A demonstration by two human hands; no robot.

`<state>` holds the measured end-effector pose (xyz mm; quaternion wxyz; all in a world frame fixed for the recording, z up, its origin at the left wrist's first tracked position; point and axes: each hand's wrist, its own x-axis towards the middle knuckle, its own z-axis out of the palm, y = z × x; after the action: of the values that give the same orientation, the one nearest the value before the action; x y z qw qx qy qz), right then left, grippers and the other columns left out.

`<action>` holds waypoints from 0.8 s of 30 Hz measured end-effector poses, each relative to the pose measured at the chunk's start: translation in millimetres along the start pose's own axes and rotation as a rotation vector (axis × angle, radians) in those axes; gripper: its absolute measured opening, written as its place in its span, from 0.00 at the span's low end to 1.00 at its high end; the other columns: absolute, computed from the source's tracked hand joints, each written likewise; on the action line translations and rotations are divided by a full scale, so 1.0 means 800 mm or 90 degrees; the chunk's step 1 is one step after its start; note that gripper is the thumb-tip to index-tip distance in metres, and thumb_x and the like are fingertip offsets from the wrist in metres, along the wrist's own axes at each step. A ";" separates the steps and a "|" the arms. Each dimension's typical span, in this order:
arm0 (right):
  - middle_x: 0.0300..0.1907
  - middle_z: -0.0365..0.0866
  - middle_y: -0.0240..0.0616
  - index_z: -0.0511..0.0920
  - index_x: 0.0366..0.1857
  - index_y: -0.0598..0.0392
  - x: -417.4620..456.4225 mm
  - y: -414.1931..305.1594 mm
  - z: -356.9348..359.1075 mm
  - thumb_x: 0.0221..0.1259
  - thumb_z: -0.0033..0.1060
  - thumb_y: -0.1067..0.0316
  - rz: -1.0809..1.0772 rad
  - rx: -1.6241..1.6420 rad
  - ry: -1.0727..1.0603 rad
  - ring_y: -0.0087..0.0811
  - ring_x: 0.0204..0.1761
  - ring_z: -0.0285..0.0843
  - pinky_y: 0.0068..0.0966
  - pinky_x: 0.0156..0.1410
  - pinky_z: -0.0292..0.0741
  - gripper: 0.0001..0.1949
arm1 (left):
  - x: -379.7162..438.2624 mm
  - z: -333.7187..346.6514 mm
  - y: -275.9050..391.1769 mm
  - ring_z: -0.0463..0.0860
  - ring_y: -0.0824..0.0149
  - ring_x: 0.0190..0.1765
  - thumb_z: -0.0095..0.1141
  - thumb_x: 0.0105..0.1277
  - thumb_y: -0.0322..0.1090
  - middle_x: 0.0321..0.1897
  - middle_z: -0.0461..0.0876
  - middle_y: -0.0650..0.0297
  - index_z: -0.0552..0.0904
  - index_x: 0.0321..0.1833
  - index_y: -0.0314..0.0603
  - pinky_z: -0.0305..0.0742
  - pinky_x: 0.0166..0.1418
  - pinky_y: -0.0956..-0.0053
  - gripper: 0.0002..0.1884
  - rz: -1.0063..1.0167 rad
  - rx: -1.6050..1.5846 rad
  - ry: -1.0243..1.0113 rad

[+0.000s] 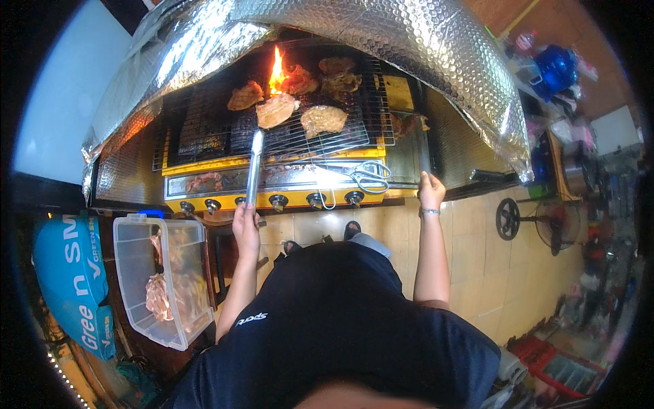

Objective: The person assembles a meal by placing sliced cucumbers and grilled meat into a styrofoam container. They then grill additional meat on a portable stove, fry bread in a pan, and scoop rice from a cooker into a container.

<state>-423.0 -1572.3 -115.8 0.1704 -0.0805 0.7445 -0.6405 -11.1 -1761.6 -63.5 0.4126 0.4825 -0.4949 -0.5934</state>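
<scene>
My left hand [247, 227] grips a pair of metal tongs [254, 166], whose tips reach the near edge of a pale meat slice [276, 111] on the wire grill rack [306, 148]. Whether they pinch it is unclear. At the right, my right hand [431, 191] is closed around a long metal utensil [425, 148], its type unclear. Beside its far end lie darker pieces of meat [403, 124] at the grill's right side. Another pale slice [324, 120] and several browned pieces [341, 83] rest on the rack. A flame [276, 71] rises behind the first slice.
Scissors [367, 176] lie on the yellow grill's front ledge above its knobs [278, 202]. Bubble foil [424, 46] arches over the grill. A clear plastic bin [122, 276] with raw meat [159, 298] stands at left. A fan [557, 227] stands at right.
</scene>
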 end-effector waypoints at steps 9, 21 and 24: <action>0.14 0.72 0.32 0.80 0.21 0.59 0.037 0.005 0.027 0.57 0.62 0.56 0.071 -0.297 0.009 0.23 0.12 0.66 0.24 0.19 0.62 0.16 | -0.010 0.005 0.020 0.61 0.83 0.23 0.47 0.73 0.39 0.21 0.63 0.76 0.74 0.39 0.43 0.53 0.25 0.86 0.08 -0.043 -0.064 0.039; 0.16 0.73 0.32 0.76 0.24 0.57 -0.059 -0.116 0.217 0.63 0.57 0.57 0.151 -0.003 -0.352 0.20 0.10 0.64 0.18 0.14 0.58 0.15 | -0.011 -0.034 0.001 0.62 0.83 0.23 0.44 0.73 0.40 0.21 0.64 0.76 0.75 0.41 0.42 0.56 0.25 0.86 0.10 -0.010 -0.021 0.050; 0.15 0.74 0.32 0.76 0.22 0.58 -0.038 -0.116 0.272 0.63 0.58 0.58 0.107 -0.036 -0.334 0.20 0.10 0.65 0.20 0.14 0.59 0.15 | -0.010 -0.039 0.012 0.62 0.81 0.24 0.44 0.73 0.38 0.21 0.64 0.75 0.75 0.41 0.40 0.57 0.27 0.84 0.10 -0.024 -0.022 0.054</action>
<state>-326.1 -1779.1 -46.4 0.4072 -0.1863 0.6969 -0.5602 21.4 -1761.0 -54.0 0.4303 0.5093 -0.4571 -0.5887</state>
